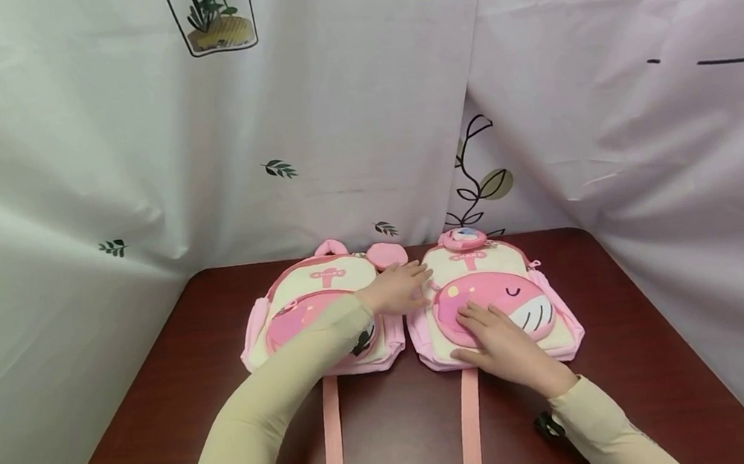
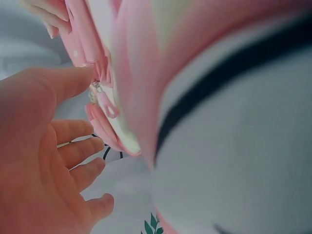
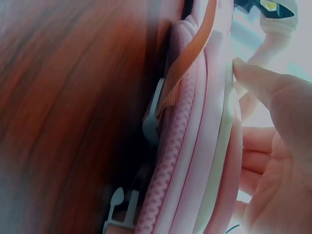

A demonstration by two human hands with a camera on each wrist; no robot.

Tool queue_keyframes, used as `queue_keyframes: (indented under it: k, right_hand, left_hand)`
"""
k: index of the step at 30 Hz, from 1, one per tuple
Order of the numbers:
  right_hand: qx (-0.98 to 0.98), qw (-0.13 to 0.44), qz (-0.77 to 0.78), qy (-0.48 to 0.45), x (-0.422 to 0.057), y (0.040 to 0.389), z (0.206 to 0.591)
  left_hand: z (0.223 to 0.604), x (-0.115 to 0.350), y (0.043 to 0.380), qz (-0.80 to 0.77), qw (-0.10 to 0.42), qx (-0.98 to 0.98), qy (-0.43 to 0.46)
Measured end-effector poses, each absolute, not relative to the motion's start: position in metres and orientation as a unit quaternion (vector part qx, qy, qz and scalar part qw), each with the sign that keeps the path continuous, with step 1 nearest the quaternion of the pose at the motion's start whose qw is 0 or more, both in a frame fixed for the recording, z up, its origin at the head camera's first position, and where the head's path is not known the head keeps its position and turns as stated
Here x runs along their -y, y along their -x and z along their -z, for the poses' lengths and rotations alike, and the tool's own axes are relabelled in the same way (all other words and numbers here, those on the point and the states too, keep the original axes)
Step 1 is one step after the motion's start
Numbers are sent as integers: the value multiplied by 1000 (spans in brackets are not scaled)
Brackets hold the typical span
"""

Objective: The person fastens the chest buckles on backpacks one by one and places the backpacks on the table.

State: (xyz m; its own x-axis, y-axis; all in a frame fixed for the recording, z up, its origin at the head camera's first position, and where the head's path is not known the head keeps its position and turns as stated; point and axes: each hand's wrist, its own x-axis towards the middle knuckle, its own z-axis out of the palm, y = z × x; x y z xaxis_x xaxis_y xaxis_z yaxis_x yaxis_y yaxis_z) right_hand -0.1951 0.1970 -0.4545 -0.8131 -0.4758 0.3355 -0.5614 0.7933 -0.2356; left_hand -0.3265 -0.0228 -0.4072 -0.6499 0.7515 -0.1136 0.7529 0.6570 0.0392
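Two pink and cream toddler backpacks lie side by side, each with a pink whale pocket on its front. My left hand (image 1: 399, 289) reaches over the left backpack (image 1: 298, 275) to the gap between the two, its fingers stretched toward the right backpack (image 1: 505, 255). Nothing is gripped by it in the left wrist view, where the fingers are loosely bent beside a zipper pull (image 2: 108, 105). My right hand (image 1: 507, 346) rests on the whale pocket (image 1: 485, 288) of the right backpack, fingers extended. From the right wrist view, the thumb touches the bag's front edge.
Orange-pink straps (image 1: 332, 422) hang forward from both bags across the dark red wooden table (image 1: 180, 400). Pale buckles (image 3: 151, 126) show under the right bag. A round pink pouch (image 1: 386, 254) sits at the left bag's top corner. White printed curtains (image 1: 359, 99) enclose the table's back and sides.
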Motion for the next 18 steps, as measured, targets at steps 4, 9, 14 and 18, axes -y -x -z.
queue_keyframes:
  k: [4,9,14,18]
  right_hand:
    - [936,133,-144,-292,-191,194,455]
    - [931,138,-133,-310,-184,191,456]
    - [931,151,-115,-312,-180,189,460]
    - [934,150,-103,-308,-180,190,461]
  left_hand:
    - [412,22,326,-1,75,-907,-415]
    - [417,21,324,3,91,-905,-416]
    - [419,20,324,8,95,-902,-422]
    - [416,19,325,5,105,-900,-422]
